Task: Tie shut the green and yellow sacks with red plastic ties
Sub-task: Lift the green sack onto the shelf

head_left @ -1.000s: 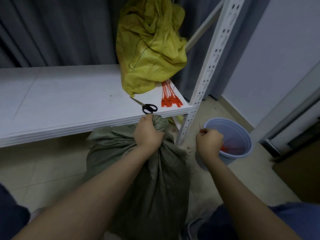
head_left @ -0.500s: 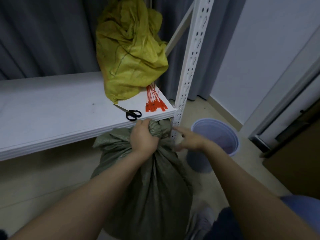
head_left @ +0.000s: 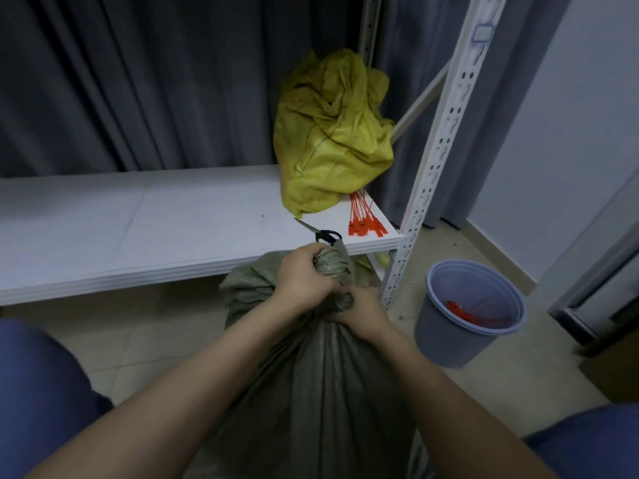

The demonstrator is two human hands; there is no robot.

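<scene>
While left grip (head_left: 302, 280) clamps green sack (head_left: 325, 392) neck | right grip (head_left: 363, 314), earlier open, clutches below

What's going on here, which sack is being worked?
A person has the green sack on the floor in front of the shelf, with both hands gripping its bunched neck: left hand higher, right hand just below. The hands hide whether a tie is on it. Spare red ties and scissors lie on the shelf beside the yellow sack.
</scene>
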